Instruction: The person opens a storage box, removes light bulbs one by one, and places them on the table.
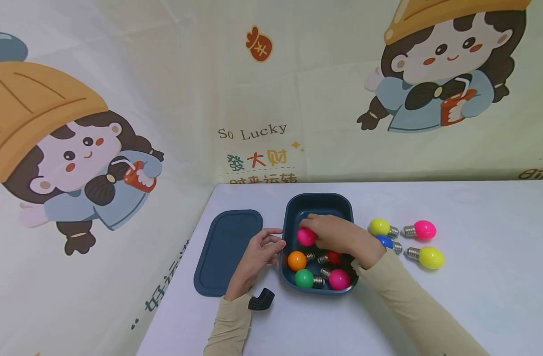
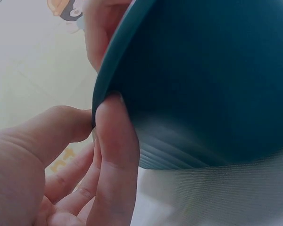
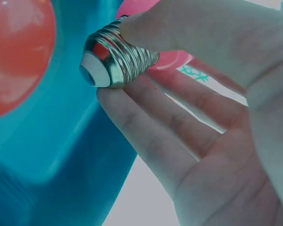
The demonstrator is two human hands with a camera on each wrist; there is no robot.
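Note:
In the right wrist view, my right hand point(image 1: 336, 233) pinches a pink light bulb point(image 1: 306, 237) by its ridged metal screw base point(image 3: 118, 52), between thumb and fingertips. It holds the bulb over the inside of a dark blue rectangular box point(image 1: 318, 196). Inside the box lie an orange bulb point(image 1: 296, 260), a green bulb point(image 1: 304, 278), a red bulb point(image 1: 334, 257) and a second pink bulb point(image 1: 339, 280). At the box's left side, my left hand point(image 1: 260, 253) grips the rim between thumb and finger point(image 2: 117, 146).
Flat on the white table, left of the box, lies its dark blue lid point(image 1: 229, 252). To the right are two yellow bulbs point(image 1: 380, 226), a blue bulb point(image 1: 384, 241) and a pink bulb point(image 1: 425, 230). A cartoon-printed cloth point(image 1: 325, 148) hangs behind.

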